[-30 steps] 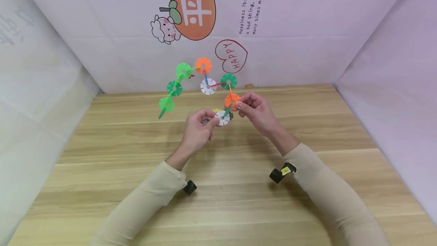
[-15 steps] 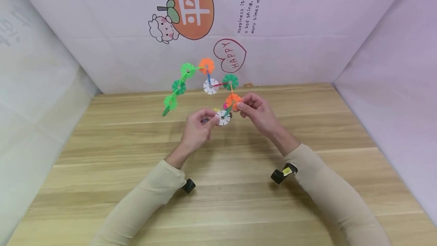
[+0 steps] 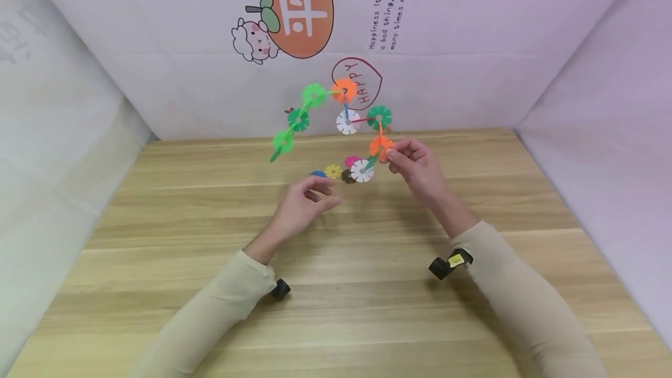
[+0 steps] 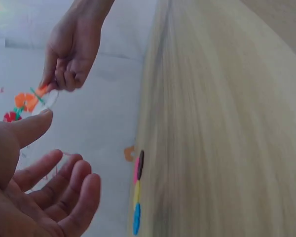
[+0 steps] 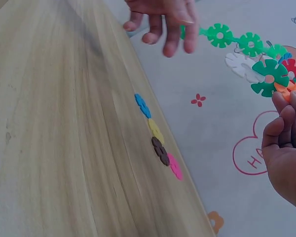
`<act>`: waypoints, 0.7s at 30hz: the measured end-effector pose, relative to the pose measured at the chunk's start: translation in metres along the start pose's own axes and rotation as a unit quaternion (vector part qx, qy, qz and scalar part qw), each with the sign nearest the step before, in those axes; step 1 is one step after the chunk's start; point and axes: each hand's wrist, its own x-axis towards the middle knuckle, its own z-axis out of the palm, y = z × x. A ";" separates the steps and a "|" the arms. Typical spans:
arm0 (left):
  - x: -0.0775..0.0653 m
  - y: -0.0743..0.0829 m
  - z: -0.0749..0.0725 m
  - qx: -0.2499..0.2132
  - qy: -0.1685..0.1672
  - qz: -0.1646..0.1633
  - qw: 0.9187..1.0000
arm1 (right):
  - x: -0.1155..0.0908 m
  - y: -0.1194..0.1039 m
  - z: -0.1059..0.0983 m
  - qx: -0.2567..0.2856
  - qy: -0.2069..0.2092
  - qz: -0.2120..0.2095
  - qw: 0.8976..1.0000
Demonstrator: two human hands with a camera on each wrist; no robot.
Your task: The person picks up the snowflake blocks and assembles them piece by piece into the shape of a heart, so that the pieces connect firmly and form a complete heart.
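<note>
My right hand [image 3: 420, 171] pinches an orange notched plastic disc [image 3: 378, 146] between thumb and fingers. It belongs to a curved chain of interlocking discs held above the table, with green, white, red, blue and orange pieces. At the chain's near end hangs a white disc [image 3: 362, 171]; its far end is a light green disc [image 3: 282, 142] with a darker green piece below. My left hand [image 3: 301, 206] holds nothing, its fingers loosely bent and thumb apart, left of the white disc. In the left wrist view that hand [image 4: 54, 182] partly covers the chain.
Loose discs lie flat on the wooden table [image 3: 325, 296] near its back edge: blue [image 5: 142, 105], yellow [image 5: 156, 130], brown [image 5: 160, 151] and pink [image 5: 175, 166]. Behind them rises a printed white cloth wall [image 3: 462, 63].
My left hand has let go of the white disc and drawn slightly left and down. My right hand has carried the chain right and a little up, uncovering the loose discs.
</note>
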 end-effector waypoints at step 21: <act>0.051 -0.031 -0.016 0.224 -0.055 -0.077 0.970 | 0.015 0.003 -0.035 0.099 0.039 0.015 0.994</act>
